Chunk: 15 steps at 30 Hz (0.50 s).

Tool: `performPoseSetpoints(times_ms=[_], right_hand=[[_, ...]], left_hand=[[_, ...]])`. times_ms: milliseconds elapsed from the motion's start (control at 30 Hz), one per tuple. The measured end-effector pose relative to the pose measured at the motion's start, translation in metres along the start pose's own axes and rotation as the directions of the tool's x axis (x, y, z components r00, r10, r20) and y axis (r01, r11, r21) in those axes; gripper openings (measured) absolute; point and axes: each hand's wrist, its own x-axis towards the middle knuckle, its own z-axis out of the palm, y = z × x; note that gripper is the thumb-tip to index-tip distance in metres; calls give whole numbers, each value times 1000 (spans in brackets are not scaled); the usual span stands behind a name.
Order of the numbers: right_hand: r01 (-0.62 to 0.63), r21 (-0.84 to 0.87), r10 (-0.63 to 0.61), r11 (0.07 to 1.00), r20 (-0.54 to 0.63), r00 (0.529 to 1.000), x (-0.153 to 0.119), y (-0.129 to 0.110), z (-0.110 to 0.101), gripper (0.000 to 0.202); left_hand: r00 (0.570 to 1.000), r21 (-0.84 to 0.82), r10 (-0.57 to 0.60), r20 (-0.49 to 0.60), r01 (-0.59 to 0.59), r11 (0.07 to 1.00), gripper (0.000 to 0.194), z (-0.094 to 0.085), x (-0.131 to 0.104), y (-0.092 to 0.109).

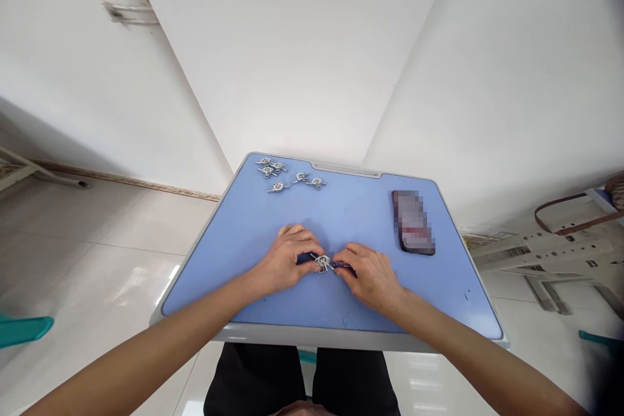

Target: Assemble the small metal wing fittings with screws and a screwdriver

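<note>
Near the front middle of the blue tabletop, a small silver metal part [322,263] with thin stubs sticking out sits between my two hands. My left hand [287,257] grips it from the left, thumb below and fingers above. My right hand [368,273] is closed in a pinch at the part's right side. Something dark and slim shows between its fingertips, too small to make out. Farther back lie several similar silver parts, among them a single one [278,187] and a pair [316,182] to its right.
A dark phone [414,224] with a blurred screen lies on the right of the small blue table [234,234]. White walls [302,65] rise behind the table. On the right are a beige metal frame [517,260] and a brown strap [580,226]. Teal plastic [24,330] shows at far left.
</note>
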Motion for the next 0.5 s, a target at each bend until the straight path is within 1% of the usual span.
performPoseSetpoints(times_ms=[133,233,367,500], right_hand=[[54,-16,-53,998,37,998,2,1,0,17],[67,-5,-67,998,29,997,2,2,0,14],[42,22,-42,999,-2,999,2,3,-2,11],[-6,87,11,996,-52,999,7,-1,-12,12]], left_hand=[[1000,-7,9,0,-9,1000,6,1,-1,-3],[1000,-15,-2,8,2,1000,7,0,0,-3],[999,-21,-18,31,18,1000,8,-4,0,-1],[998,-31,-15,56,17,999,10,-8,1,2]])
